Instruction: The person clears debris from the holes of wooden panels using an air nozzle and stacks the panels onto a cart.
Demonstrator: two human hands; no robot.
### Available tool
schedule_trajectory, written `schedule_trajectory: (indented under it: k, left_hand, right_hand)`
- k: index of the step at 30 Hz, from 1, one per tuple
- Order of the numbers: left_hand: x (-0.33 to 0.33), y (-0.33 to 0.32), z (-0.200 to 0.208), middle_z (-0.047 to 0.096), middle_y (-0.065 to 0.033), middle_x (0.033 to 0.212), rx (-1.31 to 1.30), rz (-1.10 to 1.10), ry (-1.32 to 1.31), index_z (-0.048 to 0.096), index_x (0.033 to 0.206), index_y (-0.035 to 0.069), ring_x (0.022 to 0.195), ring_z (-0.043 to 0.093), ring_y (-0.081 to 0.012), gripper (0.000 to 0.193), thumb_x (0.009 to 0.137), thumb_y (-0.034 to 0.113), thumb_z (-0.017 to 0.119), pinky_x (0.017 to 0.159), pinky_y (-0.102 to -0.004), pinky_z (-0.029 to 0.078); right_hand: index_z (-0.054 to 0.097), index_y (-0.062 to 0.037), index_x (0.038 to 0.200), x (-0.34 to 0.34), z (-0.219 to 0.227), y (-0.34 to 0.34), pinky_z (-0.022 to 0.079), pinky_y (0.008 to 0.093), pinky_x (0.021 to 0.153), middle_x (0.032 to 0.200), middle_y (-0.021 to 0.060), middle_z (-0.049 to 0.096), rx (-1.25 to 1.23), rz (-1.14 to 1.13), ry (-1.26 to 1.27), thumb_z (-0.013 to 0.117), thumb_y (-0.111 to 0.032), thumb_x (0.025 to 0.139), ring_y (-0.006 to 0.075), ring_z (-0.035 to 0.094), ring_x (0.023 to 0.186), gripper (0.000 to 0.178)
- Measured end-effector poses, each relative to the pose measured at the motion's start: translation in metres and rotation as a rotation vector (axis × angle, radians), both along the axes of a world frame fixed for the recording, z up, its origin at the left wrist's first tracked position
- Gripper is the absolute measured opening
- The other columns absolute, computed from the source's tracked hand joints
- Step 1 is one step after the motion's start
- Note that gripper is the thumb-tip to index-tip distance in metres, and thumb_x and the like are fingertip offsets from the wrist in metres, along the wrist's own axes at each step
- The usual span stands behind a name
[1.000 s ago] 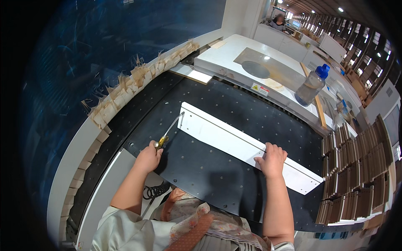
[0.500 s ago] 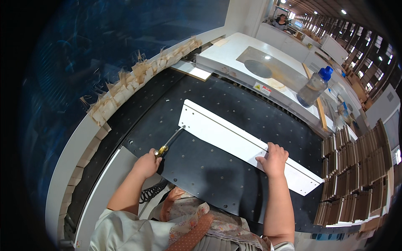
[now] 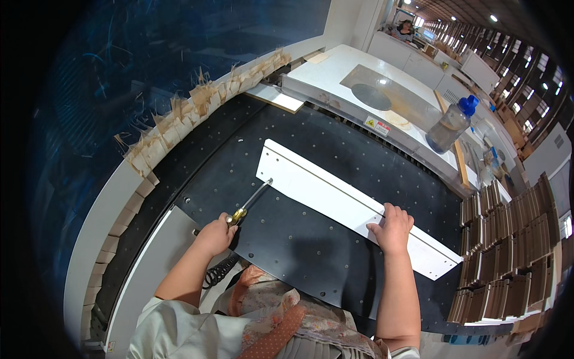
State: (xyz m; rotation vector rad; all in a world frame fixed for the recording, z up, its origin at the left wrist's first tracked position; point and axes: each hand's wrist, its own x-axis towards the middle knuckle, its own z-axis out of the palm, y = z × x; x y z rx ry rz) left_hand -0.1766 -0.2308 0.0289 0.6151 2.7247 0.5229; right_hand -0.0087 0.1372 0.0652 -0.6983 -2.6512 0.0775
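A long white board [image 3: 323, 194] with a groove along its far edge and small holes near both ends lies diagonally on a black worktable [image 3: 281, 239]. My left hand [image 3: 216, 236] is closed around an air blow gun [image 3: 238, 215] with a brass-coloured body. Its thin nozzle points at the holes by the board's left end, the tip at or just over one of them. Toward the board's right part, my right hand [image 3: 395, 228] grips its width, fingers over the far edge and thumb on the near side.
Stacks of brown-edged boards [image 3: 508, 251] stand at the right. Beyond the table, a white machine bed [image 3: 311, 75] carries a blue-capped bottle [image 3: 451, 124]. A strip curtain [image 3: 209, 96] borders the far left. A black coiled hose [image 3: 220, 272] hangs near my left forearm. Someone sits far back.
My left hand and the blow gun have shifted slightly right and up, bringing the nozzle tip further onto the board. My right hand and the board stay nearly in place.
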Motion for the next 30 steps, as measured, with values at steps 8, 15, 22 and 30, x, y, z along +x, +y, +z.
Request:
schedule_trajectory:
  k: [8,15,22,30]
  left_hand:
    - [-0.001,0.004,0.001,0.061,-0.0253,0.086,-0.042,0.042,-0.001,0.043,0.114,-0.003,0.083,0.059,-0.0416,0.041,0.09,0.029,0.049,0.073,-0.047,0.047]
    - [-0.009,-0.012,-0.008,0.061,-0.0251,0.088,0.016,0.056,0.05,0.043,0.116,-0.004,0.086,0.058,-0.0422,0.044,0.089,0.03,0.05,0.076,-0.0464,0.046]
    - [-0.017,-0.011,-0.004,0.061,-0.0257,0.086,0.005,0.085,0.026,0.044,0.109,-0.003,0.084,0.058,-0.0419,0.037,0.09,0.029,0.05,0.074,-0.0472,0.046]
    - [-0.018,-0.01,-0.003,0.061,-0.0249,0.084,-0.015,0.092,0.059,0.044,0.108,-0.003,0.082,0.059,-0.0413,0.037,0.09,0.029,0.049,0.072,-0.0472,0.047]
  right_hand:
    - [0.056,-0.0065,0.103,0.001,0.0,0.0,0.033,0.0377,0.083,0.085,0.0053,0.056,0.009,-0.005,0.003,0.081,-0.025,0.056,0.0246,0.051,0.087,0.056]
    - [0.056,-0.0067,0.101,0.0,0.003,-0.003,0.033,0.0377,0.083,0.084,0.0052,0.056,0.011,0.003,0.015,0.081,-0.024,0.055,0.0246,0.051,0.086,0.055]
    - [0.056,-0.0068,0.101,0.001,0.001,-0.002,0.033,0.038,0.083,0.084,0.0051,0.056,0.021,-0.004,0.011,0.082,-0.025,0.054,0.0246,0.051,0.086,0.056]
    - [0.056,-0.0068,0.103,0.001,0.001,-0.002,0.033,0.0383,0.083,0.085,0.0049,0.056,0.013,-0.007,-0.001,0.082,-0.025,0.055,0.0244,0.051,0.087,0.057]
